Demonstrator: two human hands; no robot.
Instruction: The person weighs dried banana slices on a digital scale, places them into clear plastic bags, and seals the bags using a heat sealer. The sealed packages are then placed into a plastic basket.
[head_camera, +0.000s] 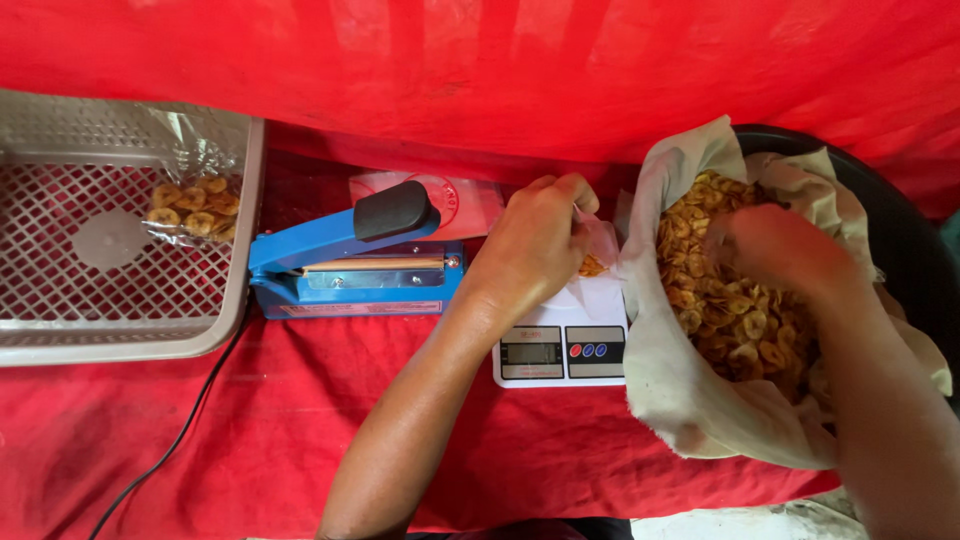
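My left hand (535, 245) grips the rim of a small clear bag (598, 262) with a few banana chips in it, held over a white digital scale (562, 350). My right hand (785, 250) is blurred and dug into a heap of yellow banana chips (720, 300), fingers curled among them. The chips lie in a white cloth (690, 400) that lines a dark round tub (900, 230) at the right.
A blue heat sealer (350, 265) with a black handle stands left of the scale, its black cord (170, 440) trailing forward. A grey plastic crate (120, 340) at far left holds one filled chip bag (195, 205). Red cloth (300, 430) covers the table and backdrop.
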